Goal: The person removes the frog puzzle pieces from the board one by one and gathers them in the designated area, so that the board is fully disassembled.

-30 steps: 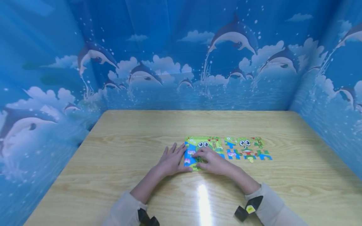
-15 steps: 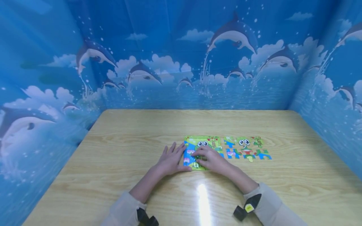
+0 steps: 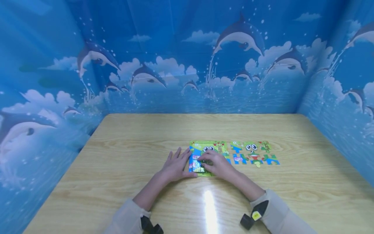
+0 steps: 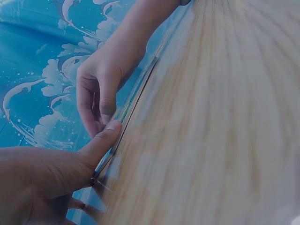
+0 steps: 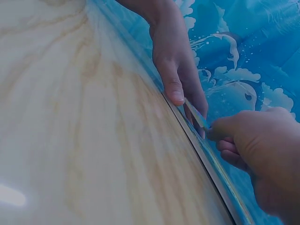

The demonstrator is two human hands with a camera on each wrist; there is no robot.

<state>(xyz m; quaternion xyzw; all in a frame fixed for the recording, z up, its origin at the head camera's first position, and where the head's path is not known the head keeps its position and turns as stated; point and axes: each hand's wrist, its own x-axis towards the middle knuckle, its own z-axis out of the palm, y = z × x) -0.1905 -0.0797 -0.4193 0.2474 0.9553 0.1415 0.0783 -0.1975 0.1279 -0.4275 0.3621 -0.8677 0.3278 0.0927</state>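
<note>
A frog jigsaw puzzle board (image 3: 222, 148) lies flat on the table. My left hand (image 3: 176, 166) rests at its left edge, fingers spread and fairly straight, with the thumb (image 4: 105, 140) touching the near edge. Over the board's lower left part, my right hand (image 3: 218, 165) pinches a puzzle piece (image 3: 198, 166) between thumb and fingers. That piece catches bright glare in the head view. It stands tilted, one edge raised, in the right wrist view, where the piece (image 5: 197, 115) shows beside the left thumb. My right hand covers much of the board's lower middle.
Several loose puzzle pieces (image 3: 252, 147) lie in two rows to the right of the board, showing parts of a frog. A wooden table (image 3: 140, 136) runs back to a blue dolphin-print curtain (image 3: 181, 65) on three sides.
The piece in my right hand has tipped up from the board, and its glare has grown and shifted left. My left hand stays at the board's edge.
</note>
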